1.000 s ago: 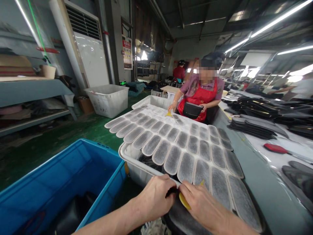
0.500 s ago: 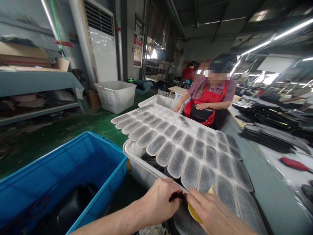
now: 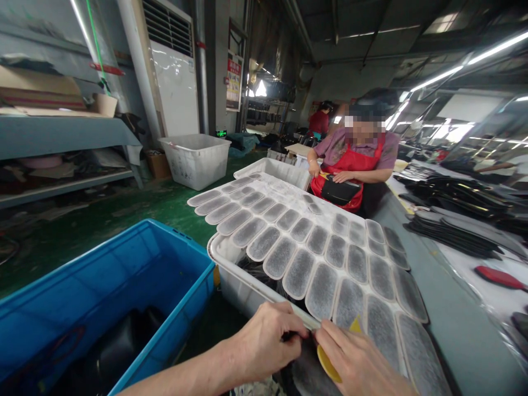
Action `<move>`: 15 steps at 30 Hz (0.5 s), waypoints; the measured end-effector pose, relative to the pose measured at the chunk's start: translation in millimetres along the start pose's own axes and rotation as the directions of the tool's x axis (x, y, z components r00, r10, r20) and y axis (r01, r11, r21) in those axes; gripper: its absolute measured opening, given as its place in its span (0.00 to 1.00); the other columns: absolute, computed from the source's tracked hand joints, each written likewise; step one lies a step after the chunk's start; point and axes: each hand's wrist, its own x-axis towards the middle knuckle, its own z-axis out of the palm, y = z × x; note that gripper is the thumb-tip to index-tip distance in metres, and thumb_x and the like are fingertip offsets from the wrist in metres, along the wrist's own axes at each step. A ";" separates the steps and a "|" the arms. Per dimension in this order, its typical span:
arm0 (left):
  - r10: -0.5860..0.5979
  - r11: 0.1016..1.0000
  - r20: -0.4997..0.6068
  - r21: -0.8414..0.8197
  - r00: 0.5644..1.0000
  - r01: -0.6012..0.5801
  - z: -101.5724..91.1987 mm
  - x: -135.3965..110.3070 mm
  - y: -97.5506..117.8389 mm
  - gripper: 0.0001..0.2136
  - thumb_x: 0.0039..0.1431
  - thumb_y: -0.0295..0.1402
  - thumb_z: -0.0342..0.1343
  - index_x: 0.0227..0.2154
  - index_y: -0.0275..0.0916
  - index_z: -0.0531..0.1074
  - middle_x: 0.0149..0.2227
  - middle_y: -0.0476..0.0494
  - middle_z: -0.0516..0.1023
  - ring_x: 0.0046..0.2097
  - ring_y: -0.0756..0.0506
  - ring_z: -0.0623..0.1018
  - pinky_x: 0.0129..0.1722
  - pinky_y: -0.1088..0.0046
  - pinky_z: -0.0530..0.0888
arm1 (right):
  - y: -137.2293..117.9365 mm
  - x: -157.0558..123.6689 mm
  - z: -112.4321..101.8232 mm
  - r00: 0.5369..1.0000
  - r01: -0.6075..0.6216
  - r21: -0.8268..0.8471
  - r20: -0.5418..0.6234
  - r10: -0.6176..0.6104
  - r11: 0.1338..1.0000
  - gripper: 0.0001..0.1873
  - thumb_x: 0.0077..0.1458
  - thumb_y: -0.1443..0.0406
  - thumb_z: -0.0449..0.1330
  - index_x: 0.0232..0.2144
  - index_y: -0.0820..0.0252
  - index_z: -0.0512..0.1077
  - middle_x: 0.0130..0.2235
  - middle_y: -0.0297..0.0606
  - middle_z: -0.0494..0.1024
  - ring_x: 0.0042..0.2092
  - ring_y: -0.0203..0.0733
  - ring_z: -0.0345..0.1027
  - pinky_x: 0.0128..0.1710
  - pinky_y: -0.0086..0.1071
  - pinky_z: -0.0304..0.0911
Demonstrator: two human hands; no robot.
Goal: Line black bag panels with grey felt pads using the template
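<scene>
My left hand [image 3: 272, 338] is closed, pinching the upper edge of a dark, soft piece [image 3: 309, 366] with thumb and fingers. Close beside it, my right hand [image 3: 355, 352] is curled round a yellow, thin-edged tool [image 3: 328, 364], whose exact kind I cannot make out. The right fingertips also press on the dark piece's edge, almost touching the left fingers. Most of the dark piece lies below my hands, partly hidden by them. Just beyond is a board or sheet [image 3: 295, 201] covered with rows of dark, rounded oblong pieces [image 3: 322, 286].
The sheet rests over a white tub [image 3: 237, 278] holding dark material. A blue crate [image 3: 177, 258] with black items [image 3: 117, 344] stands left. Across from me, a co-worker in a red apron [image 3: 346, 165] holds a black pouch [image 3: 340, 190]. At right, a bench [image 3: 457, 308] bears black stacks and a red paddle-shaped object [image 3: 499, 276].
The dark flap bunched up at my left fingers now shows less. The co-worker's hand has moved from the sheet up to the pouch, with something yellow in it.
</scene>
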 end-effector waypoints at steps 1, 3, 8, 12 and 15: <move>0.002 1.000 0.006 -0.003 1.000 -0.002 -0.4 -0.2 0.3 0.14 0.49 0.17 0.51 0.33 0.35 0.80 0.30 0.45 0.78 0.36 0.49 0.78 0.37 0.80 0.71 | 0.4 0.0 -1.6 1.000 0.004 0.012 -0.001 -0.004 1.000 0.21 0.38 0.81 0.44 0.33 0.56 0.62 0.31 0.37 0.74 0.27 0.41 0.70 0.26 0.32 0.66; 0.018 1.000 0.028 0.005 0.999 -0.018 -2.0 -0.7 1.9 0.15 0.49 0.17 0.50 0.33 0.35 0.79 0.31 0.45 0.79 0.37 0.48 0.79 0.38 0.80 0.71 | 0.9 -0.5 -3.9 0.999 0.006 0.039 0.031 -0.007 0.999 0.22 0.39 0.81 0.43 0.34 0.57 0.63 0.31 0.37 0.74 0.27 0.42 0.70 0.26 0.33 0.67; 0.085 0.959 0.193 0.251 0.977 -0.134 -10.3 -1.6 8.7 0.10 0.54 0.21 0.50 0.30 0.36 0.76 0.35 0.43 0.79 0.39 0.44 0.80 0.37 0.76 0.74 | -2.1 -2.9 -5.4 0.992 0.045 0.062 0.116 -0.052 0.997 0.20 0.46 0.80 0.46 0.37 0.60 0.68 0.32 0.39 0.75 0.29 0.46 0.71 0.28 0.39 0.70; 0.019 0.977 0.201 0.206 0.979 -0.061 -17.8 -4.8 10.0 0.16 0.56 0.21 0.48 0.41 0.40 0.78 0.44 0.46 0.81 0.45 0.44 0.80 0.44 0.74 0.75 | 0.6 -7.4 -11.7 0.980 0.005 0.086 0.198 -0.022 0.996 0.26 0.45 0.81 0.46 0.44 0.62 0.71 0.36 0.42 0.76 0.31 0.49 0.72 0.30 0.44 0.71; -0.067 0.995 0.141 -0.067 0.988 0.077 -16.4 -13.9 5.8 0.23 0.57 0.20 0.45 0.51 0.44 0.75 0.51 0.50 0.79 0.53 0.47 0.77 0.54 0.75 0.70 | 12.7 -8.4 -26.2 0.952 -0.198 0.274 0.282 0.119 0.941 0.26 0.53 0.78 0.46 0.51 0.58 0.70 0.42 0.42 0.77 0.37 0.48 0.74 0.36 0.44 0.71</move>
